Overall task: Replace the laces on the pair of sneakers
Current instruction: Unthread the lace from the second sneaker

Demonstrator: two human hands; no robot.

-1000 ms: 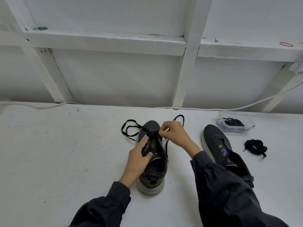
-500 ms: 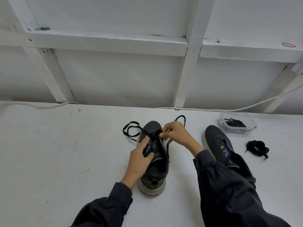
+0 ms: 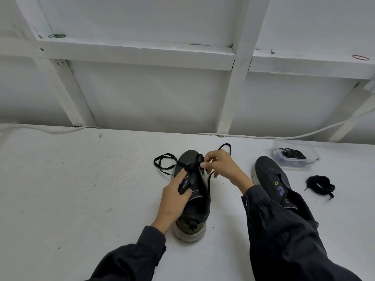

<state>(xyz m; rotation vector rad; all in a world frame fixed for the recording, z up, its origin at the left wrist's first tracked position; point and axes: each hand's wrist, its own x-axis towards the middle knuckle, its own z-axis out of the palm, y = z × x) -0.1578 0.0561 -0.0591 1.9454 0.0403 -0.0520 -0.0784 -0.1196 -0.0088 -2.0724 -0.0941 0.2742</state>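
On the ledge (image 3: 142,50), a green rubber band (image 3: 56,35) at eleven o'clock, a red rubber band (image 3: 360,57) at two; a white cable (image 3: 263,136) skirts the counter (image 3: 81,189) at its back.

— Under the left hand (image 3: 174,197)?
— Matt dark cloth sneaker (image 3: 197,211), pale rubbery sole; flat woven black lace (image 3: 192,166).
— Right of the right hand (image 3: 222,167)?
— Clear glossy plastic tub (image 3: 296,159); beneath, rough matt white-painted table (image 3: 81,189).

You have one view only: the wide-angle camera on your head. It faces forward and down over the surface (image 3: 81,189) toward the wall (image 3: 142,94) behind, and it is near to your left hand (image 3: 174,197) and right hand (image 3: 223,167).
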